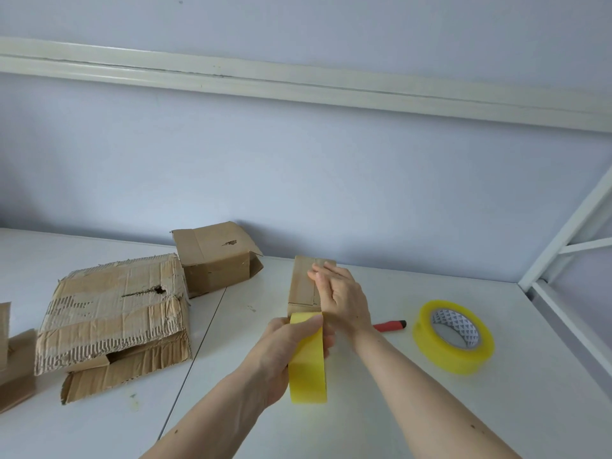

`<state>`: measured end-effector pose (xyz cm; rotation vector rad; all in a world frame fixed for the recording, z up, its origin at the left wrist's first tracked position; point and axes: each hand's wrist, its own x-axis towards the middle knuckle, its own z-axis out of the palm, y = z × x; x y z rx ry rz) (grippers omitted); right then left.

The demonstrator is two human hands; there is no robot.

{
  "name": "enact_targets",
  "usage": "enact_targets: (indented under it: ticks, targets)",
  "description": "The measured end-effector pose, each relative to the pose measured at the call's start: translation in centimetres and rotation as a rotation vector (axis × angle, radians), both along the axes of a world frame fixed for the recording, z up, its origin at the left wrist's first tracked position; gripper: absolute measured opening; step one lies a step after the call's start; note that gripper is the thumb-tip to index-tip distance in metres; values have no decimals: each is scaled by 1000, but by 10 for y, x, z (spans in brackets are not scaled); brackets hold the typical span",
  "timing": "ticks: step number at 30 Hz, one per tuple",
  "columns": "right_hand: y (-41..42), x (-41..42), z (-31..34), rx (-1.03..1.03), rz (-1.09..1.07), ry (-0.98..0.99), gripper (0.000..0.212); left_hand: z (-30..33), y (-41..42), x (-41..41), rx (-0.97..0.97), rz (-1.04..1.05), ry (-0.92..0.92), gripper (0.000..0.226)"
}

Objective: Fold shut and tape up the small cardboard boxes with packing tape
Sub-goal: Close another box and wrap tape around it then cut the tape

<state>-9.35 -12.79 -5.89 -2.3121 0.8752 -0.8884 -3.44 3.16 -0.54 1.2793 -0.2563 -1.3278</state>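
Note:
A small closed cardboard box [302, 282] lies on the white table [364, 409] near the middle. My right hand [341, 298] lies flat on its top with straight fingers, pressing along the seam. My left hand [284, 352] grips a yellow tape roll [308, 366] held upright at the box's near end. A second yellow tape roll [453, 337] lies flat to the right. A small open box [215, 256] stands at the back with one side flap loose.
A large torn, crushed cardboard box [116, 309] lies at the left, with more cardboard [16, 366] at the left edge. A red-handled cutter [390, 325] lies beside my right wrist. A white metal frame [563, 246] borders the table on the right.

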Motion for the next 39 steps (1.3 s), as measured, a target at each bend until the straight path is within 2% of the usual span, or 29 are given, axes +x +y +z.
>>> enact_targets:
  ticks: [4,7,10,15,21,28,29,30,33,34,36,39]
  targets:
    - [-11,6,22,122,4,43,54,12,-6,3,-42,-7,4,37]
    - [-23,17,37,322,-65,76,51,14,-6,-1,-3,-60,148,32]
    - [-30,25,49,388,-103,110,51,9,-3,-3,57,-93,244,33]
    - [-38,29,60,432,-110,156,54,8,-15,4,93,-67,191,21]
    - [-48,38,80,477,-121,191,53,19,-25,10,29,10,62,36]
    - [-42,36,95,651,-151,293,40,39,-7,4,-41,-80,84,35]
    - [-42,35,93,650,-164,304,39,42,-6,3,-49,-78,114,33]
    - [-44,36,89,566,-189,306,39,45,-7,1,-58,-73,139,30]
    - [-50,38,79,103,-248,298,52,46,-15,-5,-48,-76,160,30]
    - [-51,38,79,41,-208,278,57,45,-17,-7,-36,-71,151,33]
    - [-54,32,82,52,-100,315,69,42,-21,-10,-20,-54,128,39]
    - [-51,21,100,194,-23,438,85,40,-24,-12,-23,-43,97,43]
